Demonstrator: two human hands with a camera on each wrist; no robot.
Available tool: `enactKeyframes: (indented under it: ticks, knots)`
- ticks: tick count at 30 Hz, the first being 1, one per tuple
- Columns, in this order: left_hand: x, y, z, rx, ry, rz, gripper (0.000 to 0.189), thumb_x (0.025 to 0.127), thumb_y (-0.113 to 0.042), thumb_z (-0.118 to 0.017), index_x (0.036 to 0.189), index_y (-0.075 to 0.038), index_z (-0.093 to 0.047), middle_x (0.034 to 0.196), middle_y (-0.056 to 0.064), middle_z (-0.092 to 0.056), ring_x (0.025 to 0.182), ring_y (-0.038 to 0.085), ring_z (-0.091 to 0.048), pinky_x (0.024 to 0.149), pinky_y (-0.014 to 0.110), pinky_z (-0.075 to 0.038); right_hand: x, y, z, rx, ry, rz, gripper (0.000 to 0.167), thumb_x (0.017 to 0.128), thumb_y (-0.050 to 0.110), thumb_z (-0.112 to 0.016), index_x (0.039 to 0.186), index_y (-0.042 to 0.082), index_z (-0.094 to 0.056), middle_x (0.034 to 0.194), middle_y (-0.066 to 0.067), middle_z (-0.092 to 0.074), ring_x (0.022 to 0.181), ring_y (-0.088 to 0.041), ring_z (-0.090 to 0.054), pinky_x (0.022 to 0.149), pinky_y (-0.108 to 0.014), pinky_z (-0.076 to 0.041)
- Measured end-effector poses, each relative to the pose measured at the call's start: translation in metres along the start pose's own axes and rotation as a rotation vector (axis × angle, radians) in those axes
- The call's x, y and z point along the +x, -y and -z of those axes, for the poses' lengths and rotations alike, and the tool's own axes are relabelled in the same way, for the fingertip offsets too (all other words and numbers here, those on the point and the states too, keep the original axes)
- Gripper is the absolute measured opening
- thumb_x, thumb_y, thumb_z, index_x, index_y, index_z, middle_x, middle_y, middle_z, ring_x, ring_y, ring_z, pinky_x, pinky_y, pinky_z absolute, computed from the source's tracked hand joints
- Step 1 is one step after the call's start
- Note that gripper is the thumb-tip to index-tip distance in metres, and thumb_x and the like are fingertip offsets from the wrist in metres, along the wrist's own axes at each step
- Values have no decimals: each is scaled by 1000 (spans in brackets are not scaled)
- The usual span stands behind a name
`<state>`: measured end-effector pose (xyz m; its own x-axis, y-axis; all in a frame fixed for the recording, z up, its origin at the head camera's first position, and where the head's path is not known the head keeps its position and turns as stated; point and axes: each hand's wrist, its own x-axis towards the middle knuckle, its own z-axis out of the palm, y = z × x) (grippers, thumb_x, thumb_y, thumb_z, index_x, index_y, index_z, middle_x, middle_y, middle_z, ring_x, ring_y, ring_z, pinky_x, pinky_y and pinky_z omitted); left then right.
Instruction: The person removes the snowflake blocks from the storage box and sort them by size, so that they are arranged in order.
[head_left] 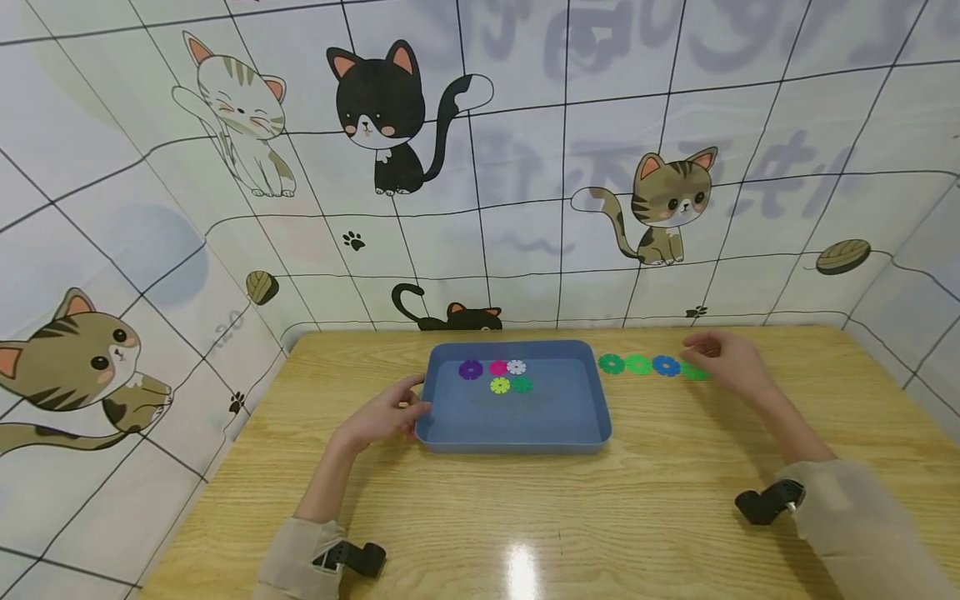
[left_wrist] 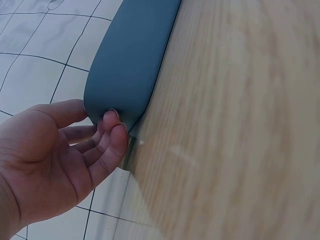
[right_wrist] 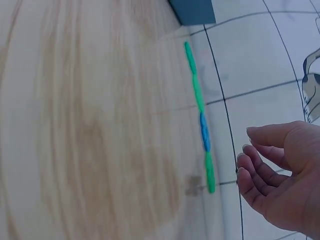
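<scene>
My left hand [head_left: 382, 414] grips the left side of a blue tray [head_left: 517, 425]; the left wrist view shows its fingertips against the tray's outer wall [left_wrist: 122, 65]. Inside the tray lie a purple notched disc [head_left: 470, 369], a pink one [head_left: 497, 367], a white one [head_left: 517, 367], a yellow one [head_left: 500, 386] and a green one [head_left: 522, 384]. Right of it, a green disc [head_left: 611, 364], a light green disc [head_left: 638, 364], a blue disc [head_left: 666, 366] and another green disc [head_left: 694, 372] form a row. My right hand [head_left: 726, 363], fingers loosely bent and holding nothing, is beside the row's right end.
The wooden table [head_left: 480, 508] carries the tray and the row near its back edge. Behind and beside it stands a wall covering [head_left: 525, 192] with cartoon cats and grid lines. A small black camera [head_left: 768, 502] sits on the right wrist, another [head_left: 352, 558] on the left.
</scene>
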<state>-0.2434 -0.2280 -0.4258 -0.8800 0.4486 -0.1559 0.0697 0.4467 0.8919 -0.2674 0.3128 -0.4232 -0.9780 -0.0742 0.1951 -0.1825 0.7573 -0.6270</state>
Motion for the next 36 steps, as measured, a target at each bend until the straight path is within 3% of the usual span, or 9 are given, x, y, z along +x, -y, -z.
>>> enactKeyframes:
  ticks: [5,17,23,30,36]
  knots:
    - [0,-1,0,-7,2,2,68,105,-15,-56,158,4,-18,97,20,-56,71,30,-66,74,42,-57,2,23,-7,37,1,45,33,99,20,-67,118,-7,-65,103,-19,-68,91,-26,-63,66,-22,-48]
    - [2,1,0,-4,-1,11,67,105,-16,-56,158,3,-21,96,18,-56,70,24,-66,71,36,-57,13,77,-31,128,54,129,30,100,18,-67,120,-4,-66,105,-18,-69,92,-31,-67,70,-28,-52]
    - [1,1,-1,0,-7,27,68,105,-18,-57,159,2,-21,97,17,-57,71,24,-66,73,35,-55,18,104,-54,193,100,198,23,98,12,-67,115,-5,-67,102,-16,-70,90,-34,-67,71,-31,-52]
    - [0,1,-1,-6,-3,27,68,105,-17,-57,158,3,-21,97,17,-56,71,25,-66,72,35,-56,23,131,-84,211,147,247,20,96,9,-68,112,-3,-69,100,-12,-71,86,-24,-66,71,-31,-53]
    - [0,-2,-1,1,-7,32,67,105,-17,-57,158,3,-21,98,18,-56,72,25,-66,73,35,-55,24,147,-106,238,213,264,18,97,7,-65,112,-3,-70,101,-11,-71,85,-22,-65,71,-33,-52]
